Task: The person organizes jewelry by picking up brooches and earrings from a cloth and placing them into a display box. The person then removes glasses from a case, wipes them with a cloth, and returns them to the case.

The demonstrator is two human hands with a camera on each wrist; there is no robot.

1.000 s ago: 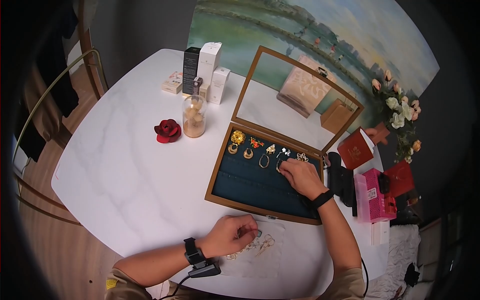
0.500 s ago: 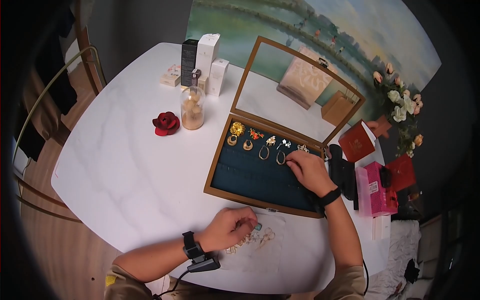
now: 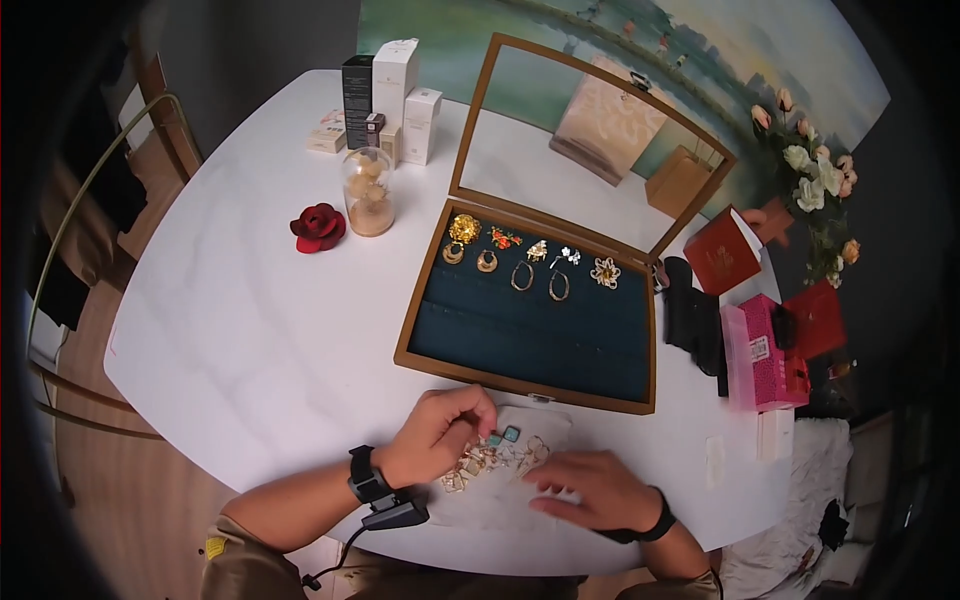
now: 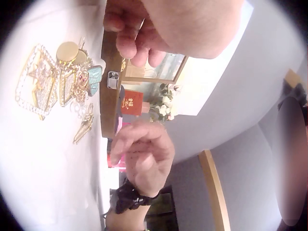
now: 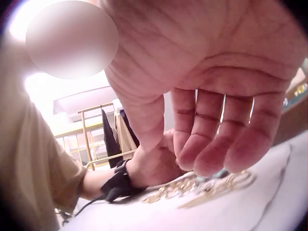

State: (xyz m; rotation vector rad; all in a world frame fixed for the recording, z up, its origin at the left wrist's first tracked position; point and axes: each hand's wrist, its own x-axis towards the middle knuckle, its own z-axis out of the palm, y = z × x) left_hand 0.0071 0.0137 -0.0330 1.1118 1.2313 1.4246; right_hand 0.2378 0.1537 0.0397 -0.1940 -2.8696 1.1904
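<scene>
My right hand (image 3: 600, 490) hovers at the near side of a heap of gold jewellery (image 3: 472, 462), its fingers loosely bent with nothing between them. At the heap's left edge is my left hand (image 3: 435, 435), fingers relaxed and curled; the left wrist view shows no piece in them. Turquoise square pieces (image 3: 511, 434) lie at the heap's far side, and a crystal-edged gold piece (image 4: 21, 91) shows at its side. Beyond the hands stands an open wooden jewellery box (image 3: 520, 390). On its dark lining sit two oval hoop earrings (image 3: 559, 286), a gold flower brooch (image 3: 464, 229) and several other pieces.
The box's framed glass lid (image 3: 475, 120) stands raised at the back. Left of it are a glass dome (image 3: 369, 195), a red flower (image 3: 318, 228) and several cartons (image 3: 395, 80). A red card (image 3: 722, 252), black case (image 3: 690, 310) and pink box (image 3: 770, 350) line the right side.
My right hand has let go of the oval hoop in the box, leaving it beside its twin, and come down to the jewellery heap. My left hand has stayed by the heap.
</scene>
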